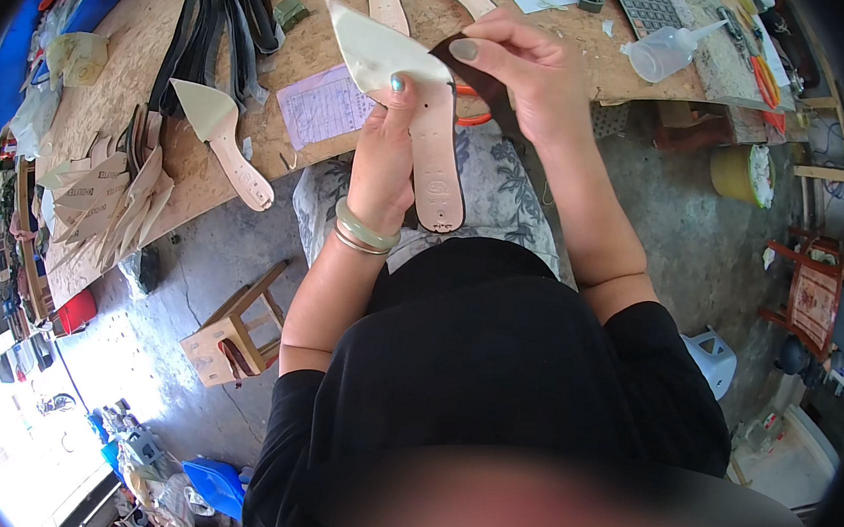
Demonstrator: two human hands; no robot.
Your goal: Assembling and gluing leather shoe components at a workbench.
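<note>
A pale, pointed-toe shoe insole (438, 165) is tilted above my lap, its cream toe part toward the upper left and its tan heel toward me. My left hand (388, 150) grips it by the side, thumb on top. Against its right edge, my right hand (534, 78) pinches a dark flexible strip (501, 108) between thumb and fingers. The strip's free end hangs down beside the insole. On the table, another insole (226, 146) lies to the left, and two more lie at the far side. A bundle of black strips (217, 40) rests behind the left one.
Pointed beige pieces (102, 195) are heaped at the table's left edge. A pink printed sheet (325, 107) lies near the front edge. Farther right are a squeeze bottle (661, 56), a calculator (645, 7) and orange-handled tools (762, 80). A wooden stool (236, 328) stands on the floor.
</note>
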